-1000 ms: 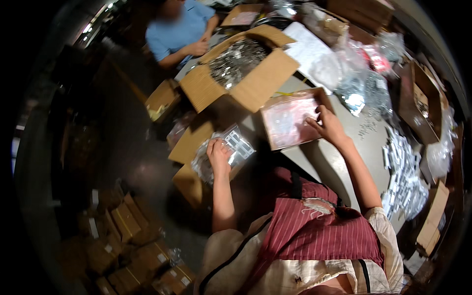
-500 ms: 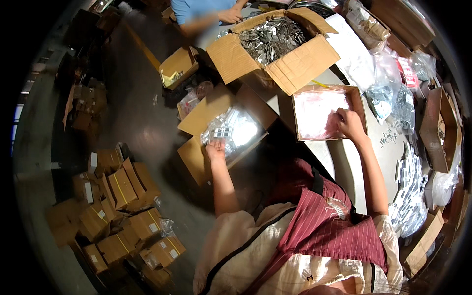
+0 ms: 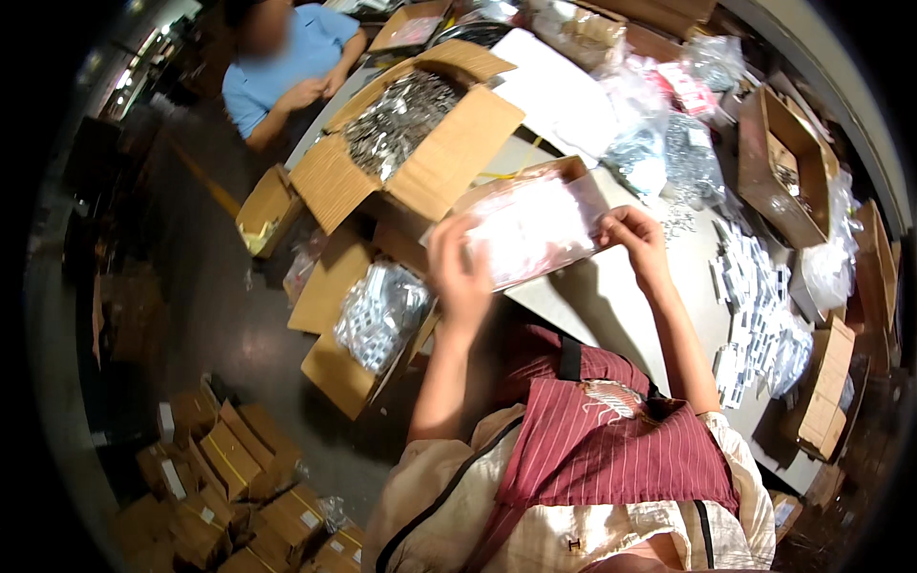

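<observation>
A shallow cardboard box (image 3: 543,278) of pinkish-white plastic bags (image 3: 549,220) lies on the table in front of me. My left hand (image 3: 463,277) is at its left side, fingers smeared by motion, so what they touch is unclear. At the box's right edge my right hand (image 3: 635,244) is closed in a pinch. Whether its fingertips grip a bag's edge or the rim cannot be made out. Below and left of my left hand, an open carton (image 3: 330,286) holds a clear bag of small white-and-grey parts (image 3: 382,310).
A large open carton (image 3: 478,143) of metal pieces (image 3: 401,119) stands behind. A pile of white strip-like parts (image 3: 750,306) lies at right, near a brown box (image 3: 783,172). A person in blue (image 3: 287,76) works across the table. Cartons (image 3: 229,458) are stacked on the floor at lower left.
My left hand has left the bag of parts in the lower carton and come up to the shallow box. My right hand has moved from inside that box to its right edge. The view has turned.
</observation>
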Action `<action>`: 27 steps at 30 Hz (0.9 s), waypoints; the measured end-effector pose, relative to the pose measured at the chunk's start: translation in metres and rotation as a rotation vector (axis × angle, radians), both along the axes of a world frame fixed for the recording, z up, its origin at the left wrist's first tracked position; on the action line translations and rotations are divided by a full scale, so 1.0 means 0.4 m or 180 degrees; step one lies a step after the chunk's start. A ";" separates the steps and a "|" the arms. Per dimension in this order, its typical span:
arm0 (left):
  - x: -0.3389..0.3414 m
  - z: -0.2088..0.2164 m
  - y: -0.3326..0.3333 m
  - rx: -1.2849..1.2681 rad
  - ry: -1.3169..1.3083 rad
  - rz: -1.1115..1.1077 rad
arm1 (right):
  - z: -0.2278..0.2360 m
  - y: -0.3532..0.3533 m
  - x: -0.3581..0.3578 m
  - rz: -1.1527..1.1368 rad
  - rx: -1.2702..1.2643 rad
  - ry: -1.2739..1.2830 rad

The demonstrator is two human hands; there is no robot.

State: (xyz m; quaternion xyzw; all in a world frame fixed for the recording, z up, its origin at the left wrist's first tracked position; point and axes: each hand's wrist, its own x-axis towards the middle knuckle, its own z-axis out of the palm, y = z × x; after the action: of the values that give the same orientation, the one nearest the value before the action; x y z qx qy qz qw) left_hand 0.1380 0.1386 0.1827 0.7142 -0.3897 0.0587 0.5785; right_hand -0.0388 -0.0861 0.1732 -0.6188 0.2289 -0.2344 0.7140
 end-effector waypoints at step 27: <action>-0.331 -0.006 -0.319 0.1365 0.2072 -0.2564 | -0.100 0.054 -0.493 -0.0171 0.0596 0.0563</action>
State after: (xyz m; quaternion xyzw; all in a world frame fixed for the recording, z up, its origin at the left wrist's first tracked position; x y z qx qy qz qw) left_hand 0.0057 0.0109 0.1804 0.5918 -0.4363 -0.4709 0.4875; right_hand -0.2358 -0.0643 0.1332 -0.5614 0.3282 -0.1755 0.7391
